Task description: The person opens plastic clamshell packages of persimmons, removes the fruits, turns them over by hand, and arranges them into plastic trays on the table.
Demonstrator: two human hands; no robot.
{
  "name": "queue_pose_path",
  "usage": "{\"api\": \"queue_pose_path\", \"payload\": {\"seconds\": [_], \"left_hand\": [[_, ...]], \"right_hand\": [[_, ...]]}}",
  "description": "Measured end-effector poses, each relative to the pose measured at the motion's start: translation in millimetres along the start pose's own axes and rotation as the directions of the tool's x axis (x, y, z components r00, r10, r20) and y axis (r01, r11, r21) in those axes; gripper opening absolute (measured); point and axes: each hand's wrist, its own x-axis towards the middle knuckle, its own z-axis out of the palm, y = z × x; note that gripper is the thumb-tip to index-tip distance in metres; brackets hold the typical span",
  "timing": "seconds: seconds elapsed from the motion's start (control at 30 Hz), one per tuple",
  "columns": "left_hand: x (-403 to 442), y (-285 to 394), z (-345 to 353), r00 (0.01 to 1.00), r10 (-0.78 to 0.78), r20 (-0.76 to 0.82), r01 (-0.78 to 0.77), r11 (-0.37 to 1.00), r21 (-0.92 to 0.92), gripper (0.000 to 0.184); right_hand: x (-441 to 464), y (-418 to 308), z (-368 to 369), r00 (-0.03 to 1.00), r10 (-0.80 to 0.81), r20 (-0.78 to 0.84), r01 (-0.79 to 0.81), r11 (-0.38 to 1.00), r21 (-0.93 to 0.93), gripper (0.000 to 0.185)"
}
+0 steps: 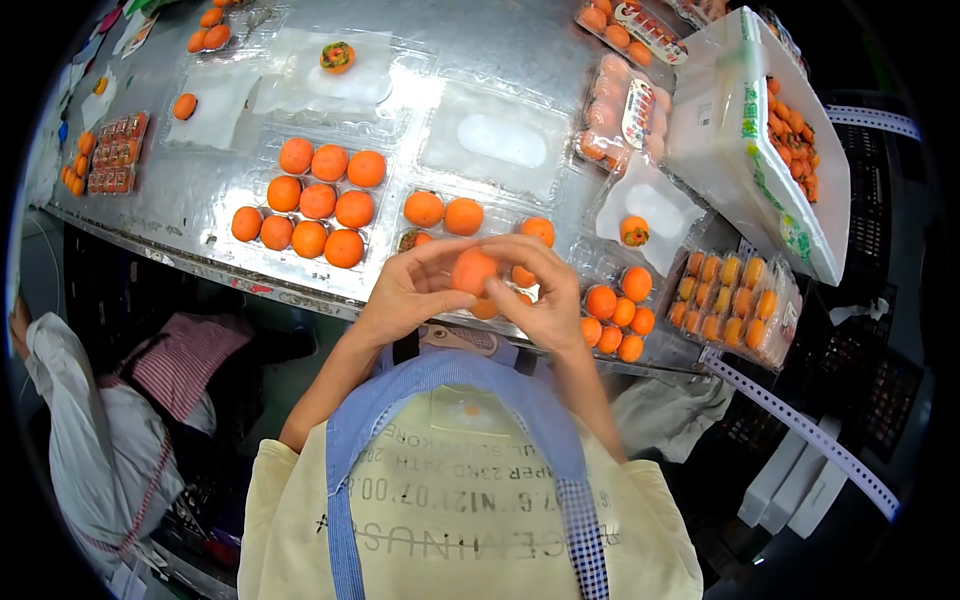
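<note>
An orange persimmon (474,271) is held between my two hands, above the table's near edge. My left hand (408,292) closes on its left side, with the thumb along the bottom. Around its right side curl the fingers of my right hand (543,298), thumb pressed near its lower right. Just beyond and beneath my hands lies a see-through plastic tray with several persimmons (462,216) in it; my hands hide part of that tray. Left of it, another tray holds rows of persimmons (318,201).
A white foam box (712,135) of small orange fruit stands tilted at the right. Packed clamshells (735,305) and a loose persimmon (634,231) on white padding lie near it. Further back rests a persimmon (337,57) with its leafy top. Another person's sleeve (70,370) shows at left.
</note>
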Motion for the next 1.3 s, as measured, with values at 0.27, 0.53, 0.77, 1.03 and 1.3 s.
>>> {"api": "queue_pose_path", "payload": {"seconds": [0.27,0.53,0.77,1.03,1.3], "left_hand": [[-1,-4,11,0.923,0.363,-0.131,-0.239,0.804,0.544,0.062],[-1,4,16,0.869,0.495,-0.019,-0.279,0.521,0.807,0.062],[4,4,16,0.808,0.577,0.122,-0.359,0.317,0.878,0.059],[4,-2,9,0.817,0.55,0.174,-0.41,0.342,0.845,0.055],[1,-8,5,0.85,0.522,0.068,-0.307,0.386,0.87,0.05]], "right_hand": [[-2,4,4,0.993,0.056,-0.105,-0.049,0.997,0.065,0.034],[4,-8,14,0.999,0.035,-0.014,-0.036,0.986,-0.16,0.053],[2,-4,21,0.983,0.184,-0.013,-0.183,0.972,-0.15,0.057],[0,3,25,0.979,0.202,0.006,-0.199,0.967,-0.162,0.058],[3,-6,25,0.976,0.219,0.02,-0.211,0.958,-0.193,0.06]]}}
